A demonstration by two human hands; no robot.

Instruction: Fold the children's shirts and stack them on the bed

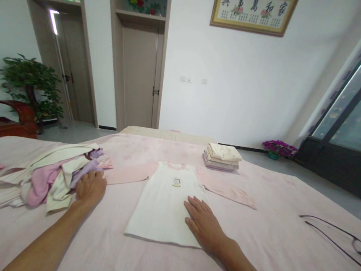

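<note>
A small long-sleeved shirt (164, 210), white with pink sleeves and a little printed figure on the chest, lies spread flat before me, neck pointing away. Resting flat on the right side of its body is my right hand (206, 224), fingers extended and holding nothing. My left hand (91, 188) is at the right edge of a loose pile of clothes (42, 180) in white, pink and lavender, close to the shirt's left sleeve. Its fingers are curled downward against the lavender cloth, and their tips are hidden, so what they grip, if anything, cannot be seen.
A neat stack of folded clothes (222, 157) sits beyond the shirt's right sleeve. Eyeglasses (356, 243) lie at the far right on the pink bedspread (272, 244). Past the bed stand a leafy plant (30, 82), a wooden armchair (14, 116) and purple flowers (279, 148).
</note>
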